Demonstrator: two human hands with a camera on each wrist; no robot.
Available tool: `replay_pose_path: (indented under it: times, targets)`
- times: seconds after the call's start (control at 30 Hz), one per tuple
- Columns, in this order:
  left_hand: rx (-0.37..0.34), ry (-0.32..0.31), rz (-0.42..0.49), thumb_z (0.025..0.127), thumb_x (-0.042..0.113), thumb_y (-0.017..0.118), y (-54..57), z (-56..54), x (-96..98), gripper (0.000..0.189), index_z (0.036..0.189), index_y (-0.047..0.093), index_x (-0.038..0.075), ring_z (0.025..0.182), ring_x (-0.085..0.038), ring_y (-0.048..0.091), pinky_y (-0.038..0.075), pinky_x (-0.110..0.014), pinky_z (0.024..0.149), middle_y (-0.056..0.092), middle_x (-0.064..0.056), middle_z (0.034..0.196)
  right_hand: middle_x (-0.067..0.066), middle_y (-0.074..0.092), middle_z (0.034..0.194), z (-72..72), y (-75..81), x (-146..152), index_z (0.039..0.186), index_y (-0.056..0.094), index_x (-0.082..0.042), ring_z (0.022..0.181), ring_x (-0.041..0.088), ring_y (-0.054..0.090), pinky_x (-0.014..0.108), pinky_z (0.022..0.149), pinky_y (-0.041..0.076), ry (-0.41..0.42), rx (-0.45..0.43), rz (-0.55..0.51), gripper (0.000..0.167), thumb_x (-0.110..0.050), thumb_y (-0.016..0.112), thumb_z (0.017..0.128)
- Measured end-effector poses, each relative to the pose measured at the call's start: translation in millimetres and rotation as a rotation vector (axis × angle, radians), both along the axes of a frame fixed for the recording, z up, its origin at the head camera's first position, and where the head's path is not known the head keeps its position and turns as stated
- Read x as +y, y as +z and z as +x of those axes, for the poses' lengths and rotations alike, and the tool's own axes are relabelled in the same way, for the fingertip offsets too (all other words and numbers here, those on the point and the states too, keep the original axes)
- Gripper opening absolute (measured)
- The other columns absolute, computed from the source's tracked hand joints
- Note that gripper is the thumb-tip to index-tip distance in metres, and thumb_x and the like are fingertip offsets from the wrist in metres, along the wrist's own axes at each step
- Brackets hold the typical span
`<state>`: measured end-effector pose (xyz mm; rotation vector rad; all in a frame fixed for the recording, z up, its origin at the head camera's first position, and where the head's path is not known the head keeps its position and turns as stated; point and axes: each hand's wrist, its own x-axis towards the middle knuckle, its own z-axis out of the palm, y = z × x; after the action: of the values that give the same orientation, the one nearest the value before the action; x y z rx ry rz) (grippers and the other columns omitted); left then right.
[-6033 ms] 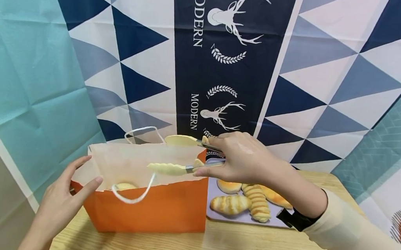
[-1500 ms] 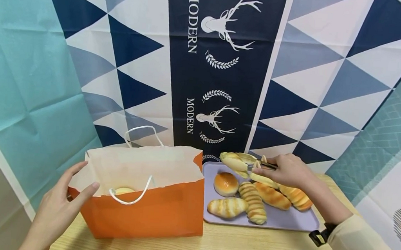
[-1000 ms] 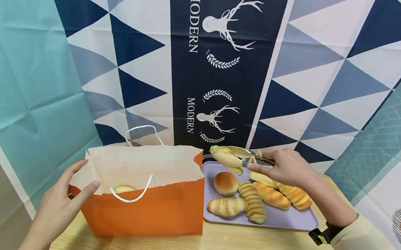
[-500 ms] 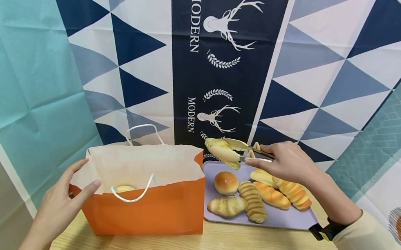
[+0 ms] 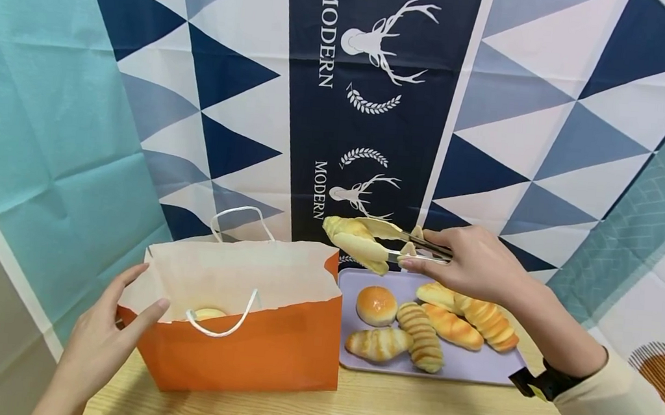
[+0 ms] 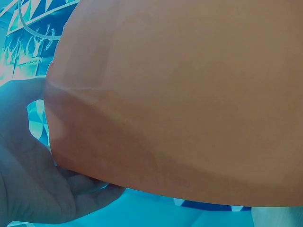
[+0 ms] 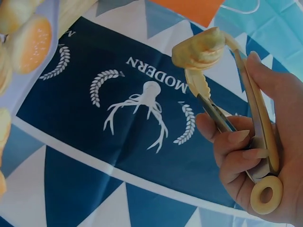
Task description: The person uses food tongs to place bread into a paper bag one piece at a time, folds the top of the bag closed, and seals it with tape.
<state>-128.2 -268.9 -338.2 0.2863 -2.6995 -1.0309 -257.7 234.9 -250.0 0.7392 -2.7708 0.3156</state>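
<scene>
My right hand [image 5: 477, 261] grips a pair of tongs [image 5: 396, 257] with cream-coloured tips. A pale yellow twisted bread roll [image 5: 345, 228] is clamped between those tips, raised beside the right upper corner of an orange paper bag [image 5: 251, 348]. In the right wrist view my curled fingers wrap the metal arms of the tongs [image 7: 258, 118], and the bread roll [image 7: 199, 47] sits at their far end. My left hand [image 5: 106, 330] holds the bag's left end, thumb at the front rim. In the left wrist view the bag's side [image 6: 180, 104] fills most of the picture.
A lilac tray [image 5: 472, 368] right of the bag carries several breads, among them a round bun [image 5: 376, 305] and a ridged roll [image 5: 420, 338]. One yellowish piece [image 5: 209, 314] shows inside the bag. White handles [image 5: 244, 208] stick up from its rim. A patterned cloth hangs behind.
The right hand, with the tongs and the bread roll, has risen from over the tray and moved left toward the bag. Earlier the tongs were spread over the bag without bread. The left hand stays put.
</scene>
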Motion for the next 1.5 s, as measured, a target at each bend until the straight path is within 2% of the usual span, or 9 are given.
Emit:
replay_pose_path:
  times: [0.37, 0.47, 0.57, 0.87, 1.03, 1.13, 1.33, 1.4, 1.5]
  targets:
    - [0.008, -0.019, 0.002, 0.102, 0.062, 0.061, 1.2, -10.3, -6.8, 0.089, 0.17, 0.021, 0.023, 0.084, -0.025, 0.054, 0.045, -0.034, 0.064, 0.06, -0.01, 0.09, 0.006, 0.075, 0.083, 0.7, 17.7, -22, 0.141, 0.069, -0.007, 0.057, 0.011, 0.053, 0.035, 0.058, 0.047, 0.068, 0.033, -0.023, 0.074, -0.067, 0.068, 0.096]
    - [0.009, -0.024, 0.004, 0.102, 0.061, 0.061, 1.1, -13.1, -8.6, 0.088, 0.17, 0.021, 0.023, 0.082, -0.025, 0.053, 0.045, -0.033, 0.063, 0.059, -0.01, 0.089, 0.002, 0.07, 0.076, 3.4, 21.8, -29, 0.143, 0.068, -0.011, 0.058, 0.011, 0.05, 0.034, 0.057, 0.046, 0.077, 0.024, -0.021, 0.075, -0.069, 0.067, 0.095]
    - [0.01, -0.026, 0.006, 0.102, 0.061, 0.061, 1.4, -13.0, -9.4, 0.087, 0.17, 0.021, 0.023, 0.082, -0.025, 0.053, 0.045, -0.033, 0.063, 0.058, -0.01, 0.089, -0.006, 0.053, 0.061, 8.1, 24.2, -35, 0.145, 0.066, -0.014, 0.053, 0.012, 0.046, 0.034, 0.053, 0.042, 0.082, 0.005, -0.013, 0.076, -0.07, 0.067, 0.094]
    - [0.057, -0.019, -0.007, 0.102, 0.058, 0.063, 0.8, -9.2, -6.9, 0.084, 0.169, 0.026, 0.024, 0.075, -0.021, 0.052, 0.044, -0.032, 0.061, 0.057, -0.009, 0.081, -0.008, 0.053, 0.066, 15.8, 30.1, -48, 0.142, 0.069, -0.013, 0.053, 0.01, 0.044, 0.032, 0.05, 0.037, 0.131, 0.038, 0.003, 0.074, -0.069, 0.068, 0.093]
    - [0.052, -0.016, -0.004, 0.102, 0.059, 0.063, 1.3, -8.1, -7.6, 0.085, 0.169, 0.025, 0.024, 0.075, -0.022, 0.053, 0.044, -0.032, 0.061, 0.058, -0.009, 0.082, -0.007, 0.054, 0.066, 16.1, 33.7, -51, 0.142, 0.069, -0.012, 0.053, 0.011, 0.045, 0.032, 0.049, 0.036, 0.139, 0.03, 0.006, 0.076, -0.07, 0.068, 0.093]
    - [0.046, -0.023, 0.0, 0.102, 0.059, 0.063, 1.8, -9.1, -8.8, 0.085, 0.169, 0.024, 0.024, 0.077, -0.022, 0.053, 0.045, -0.032, 0.061, 0.059, -0.01, 0.085, -0.005, 0.062, 0.073, 15.8, 35.0, -54, 0.142, 0.069, -0.012, 0.054, 0.011, 0.046, 0.032, 0.049, 0.037, 0.146, 0.031, -0.002, 0.076, -0.07, 0.069, 0.093]
    - [0.04, -0.033, 0.002, 0.102, 0.059, 0.063, 2.6, -11.8, -9.5, 0.086, 0.17, 0.023, 0.024, 0.078, -0.023, 0.055, 0.046, -0.033, 0.061, 0.061, -0.01, 0.088, 0.002, 0.078, 0.106, 16.5, 34.8, -60, 0.14, 0.07, -0.01, 0.056, 0.007, 0.05, 0.032, 0.054, 0.044, 0.175, 0.033, 0.008, 0.076, -0.069, 0.07, 0.092]
    - [0.039, -0.036, 0.0, 0.102, 0.059, 0.063, 2.8, -12.7, -9.6, 0.086, 0.17, 0.023, 0.024, 0.079, -0.023, 0.055, 0.046, -0.033, 0.061, 0.061, -0.01, 0.089, 0.004, 0.078, 0.118, 16.4, 34.0, -64, 0.139, 0.071, -0.01, 0.062, 0.007, 0.057, 0.033, 0.059, 0.05, 0.191, 0.035, 0.008, 0.074, -0.067, 0.071, 0.092]
    - [0.042, -0.036, -0.001, 0.102, 0.06, 0.063, 2.8, -13.8, -10.1, 0.086, 0.17, 0.024, 0.024, 0.078, -0.023, 0.055, 0.046, -0.033, 0.061, 0.061, -0.01, 0.088, 0.004, 0.077, 0.123, 14.7, 32.1, -70, 0.137, 0.072, -0.009, 0.077, 0.009, 0.068, 0.036, 0.068, 0.056, 0.212, 0.04, 0.008, 0.073, -0.067, 0.072, 0.092]
